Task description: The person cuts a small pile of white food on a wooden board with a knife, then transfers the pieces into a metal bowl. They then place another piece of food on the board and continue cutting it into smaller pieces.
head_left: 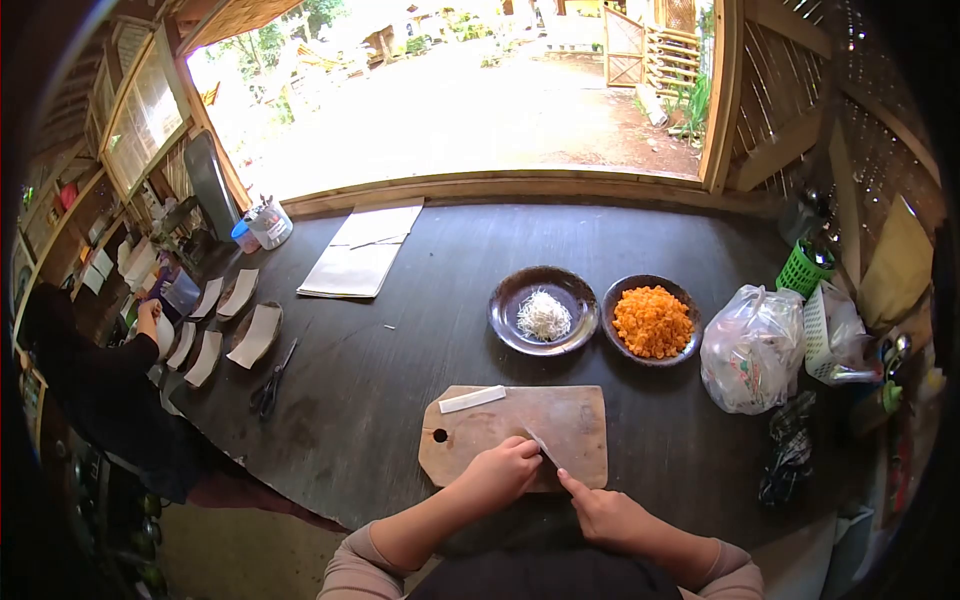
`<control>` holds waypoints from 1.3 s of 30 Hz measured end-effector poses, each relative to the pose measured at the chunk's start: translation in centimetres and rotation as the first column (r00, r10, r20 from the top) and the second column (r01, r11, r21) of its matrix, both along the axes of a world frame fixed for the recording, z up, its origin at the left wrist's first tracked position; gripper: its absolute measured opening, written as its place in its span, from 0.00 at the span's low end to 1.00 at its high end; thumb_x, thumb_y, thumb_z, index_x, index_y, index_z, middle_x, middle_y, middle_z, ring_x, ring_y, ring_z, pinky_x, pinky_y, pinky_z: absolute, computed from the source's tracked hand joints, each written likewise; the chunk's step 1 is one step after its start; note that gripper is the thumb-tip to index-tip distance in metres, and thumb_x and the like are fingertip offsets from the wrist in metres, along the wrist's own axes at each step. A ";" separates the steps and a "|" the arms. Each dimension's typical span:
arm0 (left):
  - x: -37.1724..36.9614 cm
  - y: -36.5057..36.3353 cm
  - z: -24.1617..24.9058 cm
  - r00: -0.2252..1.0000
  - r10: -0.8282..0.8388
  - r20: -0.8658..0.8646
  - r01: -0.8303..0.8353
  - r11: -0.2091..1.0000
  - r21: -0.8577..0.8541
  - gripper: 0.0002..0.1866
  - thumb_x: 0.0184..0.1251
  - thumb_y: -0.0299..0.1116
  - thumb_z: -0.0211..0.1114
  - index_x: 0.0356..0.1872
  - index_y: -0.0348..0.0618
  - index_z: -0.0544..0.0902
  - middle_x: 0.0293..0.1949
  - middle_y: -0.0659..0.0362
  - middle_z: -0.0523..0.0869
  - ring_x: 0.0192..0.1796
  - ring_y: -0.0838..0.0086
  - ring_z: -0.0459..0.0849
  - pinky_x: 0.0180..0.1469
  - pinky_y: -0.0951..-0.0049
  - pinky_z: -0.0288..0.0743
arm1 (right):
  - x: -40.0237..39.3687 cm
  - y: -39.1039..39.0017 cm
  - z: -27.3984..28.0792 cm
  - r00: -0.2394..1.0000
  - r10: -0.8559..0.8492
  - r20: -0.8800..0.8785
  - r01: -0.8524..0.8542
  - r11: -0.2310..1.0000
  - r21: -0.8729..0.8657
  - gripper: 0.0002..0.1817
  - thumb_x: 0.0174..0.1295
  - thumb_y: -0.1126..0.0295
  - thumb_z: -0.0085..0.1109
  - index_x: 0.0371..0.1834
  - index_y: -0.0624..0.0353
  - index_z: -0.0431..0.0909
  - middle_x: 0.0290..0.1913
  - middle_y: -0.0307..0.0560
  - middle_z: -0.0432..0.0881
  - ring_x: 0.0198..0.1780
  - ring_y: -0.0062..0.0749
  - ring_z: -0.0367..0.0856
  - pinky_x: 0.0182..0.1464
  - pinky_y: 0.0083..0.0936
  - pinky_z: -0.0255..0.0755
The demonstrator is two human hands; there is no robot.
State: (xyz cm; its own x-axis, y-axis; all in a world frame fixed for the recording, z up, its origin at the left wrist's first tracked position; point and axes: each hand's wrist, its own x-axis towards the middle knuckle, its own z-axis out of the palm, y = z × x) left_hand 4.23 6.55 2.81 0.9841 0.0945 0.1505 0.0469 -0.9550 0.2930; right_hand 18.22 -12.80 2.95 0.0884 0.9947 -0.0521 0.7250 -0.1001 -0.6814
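Note:
A wooden cutting board [565, 415] with a hole at its left end lies in front of me. My right hand [607, 513] is closed around the handle of a knife [541, 442], its blade pointing up and left over the board. Beside the blade, my left hand [500, 468] has its fingers bent together over the board; what they hold is hidden. A white strip [472, 399] lies along the board's upper left edge. Beyond the board, thin white shreds [544, 316] are heaped on a dark plate [505, 293]. To its right, a dark bowl [611, 345] holds chopped orange pieces [653, 322].
A bulging plastic bag [752, 350] and green basket [805, 266] stand right. Scissors [266, 392], several paper-lined trays [255, 336] and paper sheets [350, 262] lie left on the dark table [350, 400]. Another person [100, 390] works at the left edge.

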 end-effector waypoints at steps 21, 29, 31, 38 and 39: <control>-0.1 -0.3 0.3 0.999 0.014 -0.032 -0.015 0.999 -0.040 0.09 0.59 0.29 0.65 0.39 0.38 0.85 0.43 0.57 0.82 0.51 0.64 0.81 0.53 0.69 0.79 | -0.2 0.3 1.1 0.991 0.034 0.131 -0.019 0.993 -0.113 0.34 0.64 0.72 0.47 0.77 0.59 0.57 0.31 0.63 0.82 0.29 0.56 0.83 0.36 0.47 0.78; -0.1 -0.2 0.0 0.999 0.024 -0.029 -0.025 0.999 -0.031 0.08 0.60 0.29 0.64 0.38 0.39 0.85 0.46 0.59 0.82 0.52 0.65 0.80 0.54 0.70 0.79 | 0.3 -0.2 2.2 1.000 0.021 -0.021 -0.022 0.998 -0.064 0.33 0.63 0.73 0.50 0.75 0.60 0.61 0.26 0.61 0.82 0.28 0.55 0.83 0.33 0.45 0.78; -0.2 -0.5 0.6 0.998 0.034 -0.045 -0.035 0.999 -0.026 0.08 0.59 0.29 0.64 0.38 0.40 0.85 0.46 0.59 0.82 0.52 0.66 0.80 0.54 0.70 0.79 | 0.3 -0.2 1.9 0.998 -0.008 -0.068 0.007 1.000 -0.016 0.33 0.63 0.73 0.50 0.75 0.60 0.61 0.27 0.62 0.81 0.28 0.55 0.83 0.33 0.45 0.78; 0.0 -0.3 0.6 0.998 -0.006 -0.063 0.009 0.999 0.052 0.09 0.59 0.30 0.65 0.39 0.39 0.86 0.44 0.60 0.82 0.52 0.67 0.80 0.54 0.72 0.79 | -0.1 0.2 0.9 0.995 0.002 0.104 0.000 1.000 -0.018 0.31 0.65 0.73 0.48 0.74 0.59 0.62 0.28 0.64 0.81 0.28 0.57 0.83 0.33 0.47 0.78; 0.0 -0.2 0.5 0.999 -0.005 -0.052 0.008 0.998 0.058 0.09 0.59 0.30 0.65 0.39 0.39 0.86 0.44 0.60 0.82 0.52 0.67 0.80 0.54 0.72 0.79 | 0.1 0.0 1.1 0.999 0.003 0.050 -0.002 1.000 -0.024 0.31 0.64 0.73 0.48 0.74 0.59 0.62 0.28 0.64 0.81 0.28 0.56 0.83 0.33 0.47 0.78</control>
State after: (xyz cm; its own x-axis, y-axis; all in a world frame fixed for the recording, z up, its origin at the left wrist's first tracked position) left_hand 4.25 6.38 3.30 0.9913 0.0803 0.1039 0.0541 -0.9707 0.2341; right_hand 18.30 -12.84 4.06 0.0887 0.9935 -0.0710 0.7587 -0.1136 -0.6414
